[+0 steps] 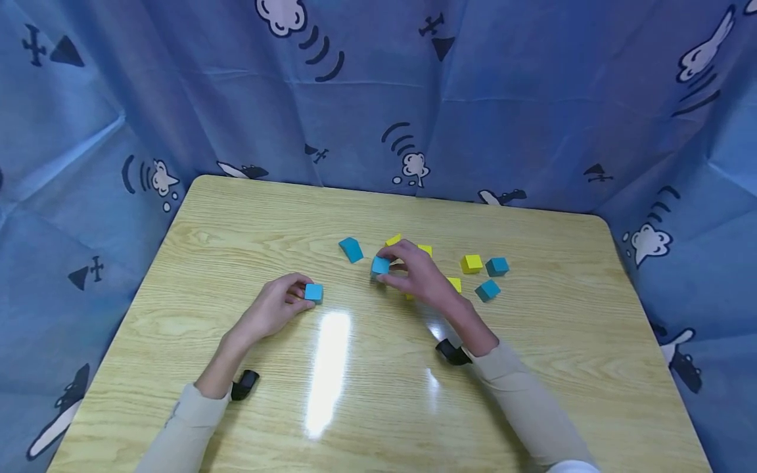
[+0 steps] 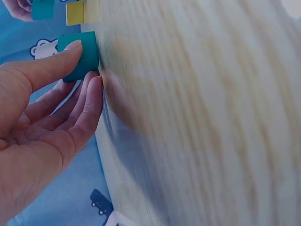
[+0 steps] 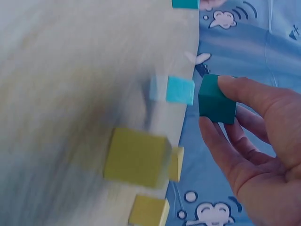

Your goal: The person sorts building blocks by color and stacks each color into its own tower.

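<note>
Thumb and fingers of my left hand (image 1: 276, 307) pinch a blue cube (image 1: 314, 293) low over the table, left of the middle. In the left wrist view the thumb lies across one face of that blue cube (image 2: 79, 56). My right hand (image 1: 417, 270) grips a second blue cube (image 1: 380, 265) between thumb and fingertips; in the right wrist view this blue cube (image 3: 217, 99) is held off the tabletop. Just behind and between the hands lies a loose blue block (image 1: 351, 249). Several yellow cubes sit around and under the right hand, partly hidden by it.
Right of the right hand are a yellow cube (image 1: 471, 264) and two blue cubes, one farther back (image 1: 497, 267) and one nearer (image 1: 487, 290). The wooden table (image 1: 562, 315) has rounded far corners. A blue patterned curtain (image 1: 367, 98) borders its back and sides.
</note>
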Tool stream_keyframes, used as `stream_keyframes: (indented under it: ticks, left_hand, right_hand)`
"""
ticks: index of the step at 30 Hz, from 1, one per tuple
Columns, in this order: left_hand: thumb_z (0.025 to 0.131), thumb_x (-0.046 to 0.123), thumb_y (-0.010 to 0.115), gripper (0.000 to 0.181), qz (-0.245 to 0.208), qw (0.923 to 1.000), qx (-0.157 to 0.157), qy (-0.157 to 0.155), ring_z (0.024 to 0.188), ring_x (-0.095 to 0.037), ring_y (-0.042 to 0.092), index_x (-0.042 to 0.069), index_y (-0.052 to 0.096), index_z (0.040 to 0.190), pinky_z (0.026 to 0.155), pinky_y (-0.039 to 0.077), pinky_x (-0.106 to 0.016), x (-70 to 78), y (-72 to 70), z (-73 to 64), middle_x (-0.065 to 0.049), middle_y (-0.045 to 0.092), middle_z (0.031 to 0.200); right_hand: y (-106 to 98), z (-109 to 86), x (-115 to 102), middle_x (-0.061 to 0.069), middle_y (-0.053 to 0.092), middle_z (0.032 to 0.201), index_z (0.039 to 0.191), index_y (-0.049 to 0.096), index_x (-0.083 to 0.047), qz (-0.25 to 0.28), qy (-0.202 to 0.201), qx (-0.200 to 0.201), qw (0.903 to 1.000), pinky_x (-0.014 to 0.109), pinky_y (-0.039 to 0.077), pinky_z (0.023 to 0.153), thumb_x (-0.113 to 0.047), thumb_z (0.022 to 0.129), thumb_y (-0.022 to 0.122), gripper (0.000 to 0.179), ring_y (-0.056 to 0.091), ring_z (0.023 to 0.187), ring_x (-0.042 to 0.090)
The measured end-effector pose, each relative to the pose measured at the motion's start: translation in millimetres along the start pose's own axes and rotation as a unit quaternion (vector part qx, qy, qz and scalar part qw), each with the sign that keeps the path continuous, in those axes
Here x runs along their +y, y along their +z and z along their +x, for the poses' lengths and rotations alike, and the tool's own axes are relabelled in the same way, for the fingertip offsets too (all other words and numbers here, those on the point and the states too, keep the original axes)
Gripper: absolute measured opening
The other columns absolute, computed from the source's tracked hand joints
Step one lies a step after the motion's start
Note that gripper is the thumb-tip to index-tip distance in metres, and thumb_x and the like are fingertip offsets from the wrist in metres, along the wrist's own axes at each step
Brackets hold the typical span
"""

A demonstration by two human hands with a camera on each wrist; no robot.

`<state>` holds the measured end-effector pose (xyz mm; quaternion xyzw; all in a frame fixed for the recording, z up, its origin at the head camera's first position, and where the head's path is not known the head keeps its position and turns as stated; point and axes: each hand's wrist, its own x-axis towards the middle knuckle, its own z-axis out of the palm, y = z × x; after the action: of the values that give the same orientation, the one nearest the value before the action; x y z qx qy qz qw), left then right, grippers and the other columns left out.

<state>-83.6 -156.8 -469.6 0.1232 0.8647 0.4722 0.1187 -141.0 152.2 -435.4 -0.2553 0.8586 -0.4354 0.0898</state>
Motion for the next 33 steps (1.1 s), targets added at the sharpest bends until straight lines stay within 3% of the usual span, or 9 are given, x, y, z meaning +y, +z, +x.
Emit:
stream_keyframes:
  ticks: [9, 22, 33]
  left_hand:
    - [0.093, 0.000, 0.074, 0.037, -0.003, 0.9999, 0.001, 0.011, 0.099, -0.027, 0.064, -0.006, 0.062, 0.127, 0.088, 0.057, -0.039, -1.4, -0.5, -1.2, -0.016, 0.065, 0.110]
    - [0.093, 0.001, 0.075, 0.035, -0.006, 0.9999, 0.000, 0.015, 0.098, -0.026, 0.064, -0.004, 0.063, 0.126, 0.087, 0.057, -0.037, -2.1, -1.7, -0.6, -0.013, 0.065, 0.110]
    - [0.094, 0.001, 0.074, 0.036, -0.006, 0.9999, -0.004, 0.011, 0.098, -0.025, 0.065, -0.004, 0.062, 0.127, 0.086, 0.058, -0.036, -1.4, -1.7, -1.1, -0.013, 0.066, 0.109]
  right_hand:
    - [29, 2.4, -9, 0.014, 0.058, 0.118, 0.125, 0.066, 0.003, 0.027, -0.003, -0.042, 0.9987, 0.041, 0.055, 0.097, -0.002, 0.091, 0.077, 0.036, 0.063, 0.110, 0.028]
    - [62, 11.7, -16, 0.011, 0.059, 0.121, 0.126, 0.066, -0.001, 0.018, -0.008, -0.076, 0.9969, 0.034, 0.055, 0.097, -0.009, 0.092, 0.079, 0.038, 0.066, 0.110, 0.025]
    - [76, 18.3, -16, 0.008, 0.061, 0.119, 0.125, 0.067, -0.003, -0.030, -0.038, -0.091, 0.9947, 0.033, 0.053, 0.091, -0.014, 0.093, 0.079, 0.036, 0.059, 0.104, 0.021]
